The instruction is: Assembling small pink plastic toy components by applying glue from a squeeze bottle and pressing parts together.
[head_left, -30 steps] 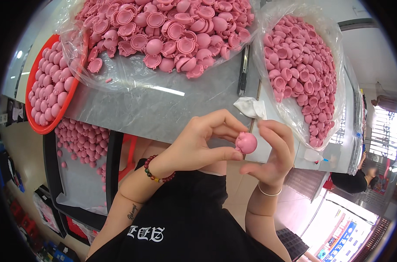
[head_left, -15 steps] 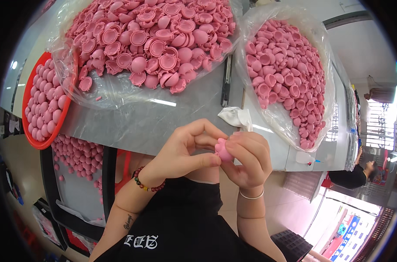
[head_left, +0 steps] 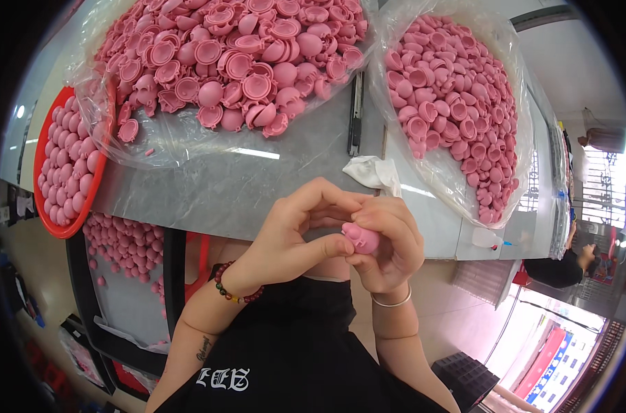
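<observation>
Between my two hands, just in front of the table's near edge, is a small round pink plastic piece with little bumps on one side. My left hand is closed, its thumb and fingertips pinching the piece from the left. On the other side my right hand wraps its fingers and thumb round it. Part of the piece is hidden behind the fingers. A crumpled white cloth lies on the table just beyond my hands.
A big heap of pink half shells lies on clear plastic across the grey table. To the right sits a bag of smaller pink shells. A red basket of pink balls stands left, above a black-framed tray of more balls.
The pink piece has turned in my fingers, so its bumps now face up and left. Both hands stay close together around it. The view has shifted slightly.
</observation>
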Demonstrator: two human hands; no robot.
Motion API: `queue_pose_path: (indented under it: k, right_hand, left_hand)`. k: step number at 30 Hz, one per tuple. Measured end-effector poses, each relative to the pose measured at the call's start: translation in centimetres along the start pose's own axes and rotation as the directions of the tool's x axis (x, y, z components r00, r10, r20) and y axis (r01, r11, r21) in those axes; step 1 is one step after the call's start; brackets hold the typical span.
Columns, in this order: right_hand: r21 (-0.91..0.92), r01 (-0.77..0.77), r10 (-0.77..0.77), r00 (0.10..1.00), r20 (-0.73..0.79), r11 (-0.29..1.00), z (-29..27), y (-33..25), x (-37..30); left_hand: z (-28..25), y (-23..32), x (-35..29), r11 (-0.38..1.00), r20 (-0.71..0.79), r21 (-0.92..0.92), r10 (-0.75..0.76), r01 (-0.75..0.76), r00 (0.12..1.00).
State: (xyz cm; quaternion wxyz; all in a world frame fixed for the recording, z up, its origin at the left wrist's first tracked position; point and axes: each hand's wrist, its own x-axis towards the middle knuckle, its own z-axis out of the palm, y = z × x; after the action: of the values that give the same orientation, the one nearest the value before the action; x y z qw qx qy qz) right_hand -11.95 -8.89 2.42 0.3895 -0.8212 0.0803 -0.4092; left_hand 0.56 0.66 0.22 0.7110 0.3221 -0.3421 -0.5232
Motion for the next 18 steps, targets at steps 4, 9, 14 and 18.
queue_pose_path:
  k: [4,9,14,18]
  right_hand:
    - [0.0,0.006,-0.006,1.0,0.03,1.0,-0.2,0.3,-0.2]
    - [0.217,-0.151,0.15,0.988,0.018,0.964,0.2,0.4,-1.2]
    - [0.535,-0.294,0.304,0.95,0.072,0.792,0.1,0.2,-1.7]
    - [0.633,-0.321,0.316,0.94,0.126,0.704,-0.1,0.3,-2.1]
  left_hand:
    - [-0.2,-0.1,0.0,1.0,0.01,-0.006,0.015,-0.015,1.0]
    - [-0.2,-0.4,0.3,0.989,-0.007,0.133,0.06,-0.058,0.998]
    - [-0.3,-0.8,-0.4,0.889,0.013,0.417,0.204,-0.19,0.979]
    - [-0.4,-0.5,-0.7,0.741,0.043,0.608,0.327,-0.285,0.944]
